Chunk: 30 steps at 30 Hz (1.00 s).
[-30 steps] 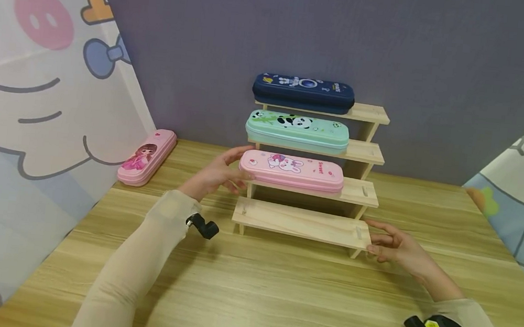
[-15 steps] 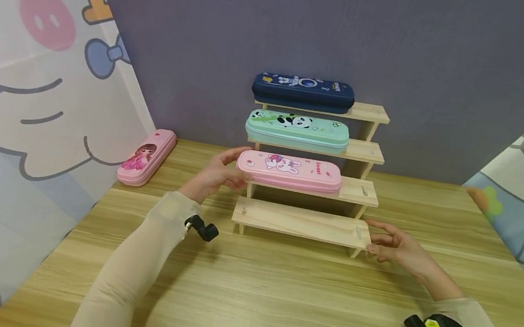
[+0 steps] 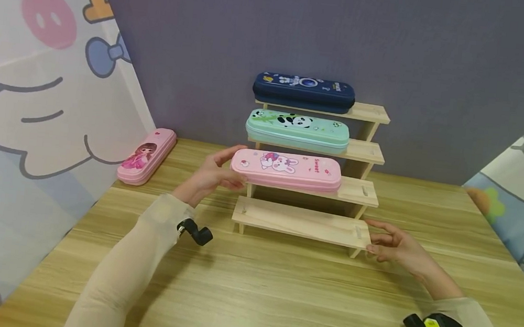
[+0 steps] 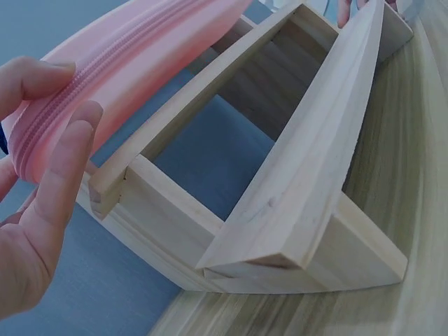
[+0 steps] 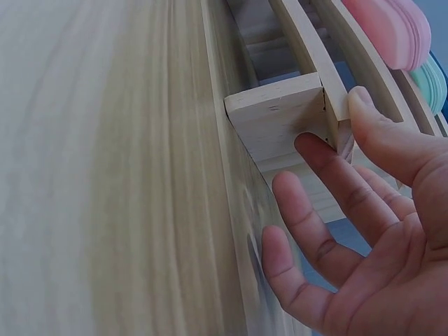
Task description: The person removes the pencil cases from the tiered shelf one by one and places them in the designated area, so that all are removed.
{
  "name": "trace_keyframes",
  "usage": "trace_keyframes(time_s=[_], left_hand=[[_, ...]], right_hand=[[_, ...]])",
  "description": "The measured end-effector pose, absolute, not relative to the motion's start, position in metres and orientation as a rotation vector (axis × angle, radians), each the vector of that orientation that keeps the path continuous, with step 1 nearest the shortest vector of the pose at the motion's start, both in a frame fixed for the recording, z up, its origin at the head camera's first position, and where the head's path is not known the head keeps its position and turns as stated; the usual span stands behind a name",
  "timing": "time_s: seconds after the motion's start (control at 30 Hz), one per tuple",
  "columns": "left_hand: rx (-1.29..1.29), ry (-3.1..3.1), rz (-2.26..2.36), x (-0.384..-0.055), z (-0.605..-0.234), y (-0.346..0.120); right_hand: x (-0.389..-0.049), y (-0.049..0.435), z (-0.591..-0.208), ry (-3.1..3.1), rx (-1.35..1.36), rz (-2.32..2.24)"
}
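Note:
A pink pencil case with a rabbit and "Sweet" on its lid [image 3: 285, 170] lies on the third shelf down of a stepped wooden rack [image 3: 301, 222]. Its left end juts past that shelf, and my left hand [image 3: 213, 173] grips it there. In the left wrist view, the thumb [image 4: 38, 80] presses near the zip of the case [image 4: 154, 63]. At the right end of the lowest shelf, my right hand [image 3: 398, 249] pinches the corner. The right wrist view shows thumb [image 5: 385, 133] on the shelf's edge and index finger beneath, other fingers spread.
Above stand a mint panda pencil case [image 3: 298, 130] and, on the top shelf, a navy space one [image 3: 304, 93]. Another pink pencil case with a doll print [image 3: 147, 156] lies on the table [image 3: 259, 289] at left, by the cartoon-printed panel [image 3: 57, 128]. A grey wall [image 3: 440, 86] rises behind.
The rabbit pencil case has slid a little left along its shelf, together with my left hand. My right hand stays at the rack's corner.

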State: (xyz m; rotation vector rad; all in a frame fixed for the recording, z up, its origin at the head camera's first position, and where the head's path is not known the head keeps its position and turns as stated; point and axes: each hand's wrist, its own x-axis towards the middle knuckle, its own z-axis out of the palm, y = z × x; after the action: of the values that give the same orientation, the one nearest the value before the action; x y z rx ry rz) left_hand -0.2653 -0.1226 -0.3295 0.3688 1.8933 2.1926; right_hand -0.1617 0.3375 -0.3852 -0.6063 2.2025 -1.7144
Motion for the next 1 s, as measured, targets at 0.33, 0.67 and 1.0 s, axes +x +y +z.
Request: trace_keyframes(time_s=[0.33, 0.67, 1.0], left_hand=[[0.419, 1.873, 2.248, -0.255, -0.327, -0.137], [0.384, 1.896, 2.296, -0.245, -0.327, -0.154], [0.369, 1.913, 2.298, -0.237, -0.332, -0.174]], right_hand=[[-0.162, 0.337, -0.385, 2.217, -0.573, -1.703], [-0.163, 0.338, -0.384, 2.218, -0.554, -1.706], [-0.162, 0.338, -0.384, 2.229, -0.571, -1.696]])
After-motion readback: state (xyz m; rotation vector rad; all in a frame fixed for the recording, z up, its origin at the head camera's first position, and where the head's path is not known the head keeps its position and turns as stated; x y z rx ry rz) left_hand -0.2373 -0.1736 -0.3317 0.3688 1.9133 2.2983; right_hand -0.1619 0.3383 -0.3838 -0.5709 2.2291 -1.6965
